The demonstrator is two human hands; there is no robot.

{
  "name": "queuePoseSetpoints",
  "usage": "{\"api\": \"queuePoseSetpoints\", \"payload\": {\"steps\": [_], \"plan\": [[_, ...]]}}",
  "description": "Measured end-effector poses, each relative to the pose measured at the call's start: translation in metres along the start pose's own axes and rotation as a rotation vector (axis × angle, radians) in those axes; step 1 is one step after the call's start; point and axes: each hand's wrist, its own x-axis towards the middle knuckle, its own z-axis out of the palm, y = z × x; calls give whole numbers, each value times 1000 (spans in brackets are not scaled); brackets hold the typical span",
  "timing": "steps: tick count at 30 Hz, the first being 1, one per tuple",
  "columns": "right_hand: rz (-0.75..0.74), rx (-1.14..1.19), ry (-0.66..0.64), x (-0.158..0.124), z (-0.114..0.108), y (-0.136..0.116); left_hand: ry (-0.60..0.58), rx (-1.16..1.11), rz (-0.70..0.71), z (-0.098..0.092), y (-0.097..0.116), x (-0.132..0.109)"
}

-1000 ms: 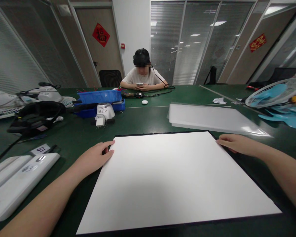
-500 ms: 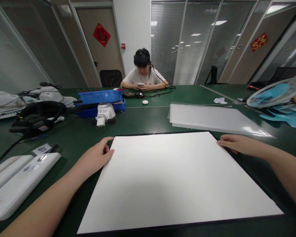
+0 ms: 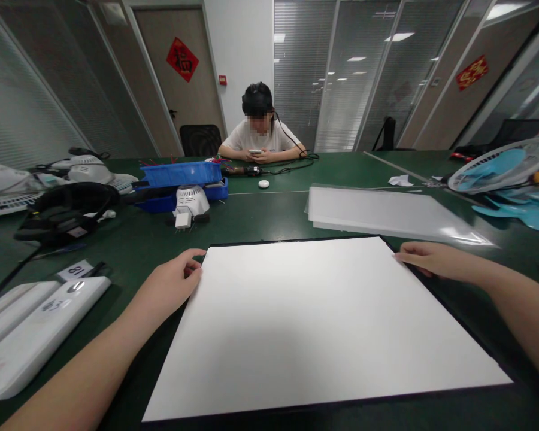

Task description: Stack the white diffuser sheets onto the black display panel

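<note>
A large flat white board point(image 3: 296, 323) with a thin black border lies in front of me on the green table. At its far left corner, my left hand point(image 3: 182, 272) has its index finger along the edge and its thumb against the side, with the other fingers curled. My right hand point(image 3: 415, 257) pinches the far right edge between thumb and fingers. The undersides of both hands are hidden, so how far the fingers reach beneath the board does not show.
Clear plastic sheets point(image 3: 386, 214) lie beyond the board. White fan parts point(image 3: 191, 203) and blue trays point(image 3: 182, 173) stand left of centre, a white panel point(image 3: 49, 335) nearer. Blue fan blades point(image 3: 521, 212) sit at right. A person point(image 3: 258, 131) sits opposite with a phone.
My left thumb has slid slightly left, off the white surface to its edge. The right hand keeps its place on the board, and the view has shifted slightly.
</note>
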Motion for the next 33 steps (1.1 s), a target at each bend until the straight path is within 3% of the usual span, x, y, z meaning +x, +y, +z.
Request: {"api": "queuePoseSetpoints", "payload": {"steps": [6,11,19,24,28,33], "plan": [[4,1,-8,-4,-1,-5,-13,-29,-12,1,-3,1],[-1,20,-26,-3,0,-3,11,-101,-43,8,-9,16],[-6,-8,-7,6,4,0,63,44,-25,17,2,29],[-17,-22,-10,2,2,-3,74,14,-4,20,-7,35],[-18,-58,18,2,2,0,104,-148,61,23,-18,44],[5,-34,9,-2,0,-5,63,-599,76,16,-12,32]]}}
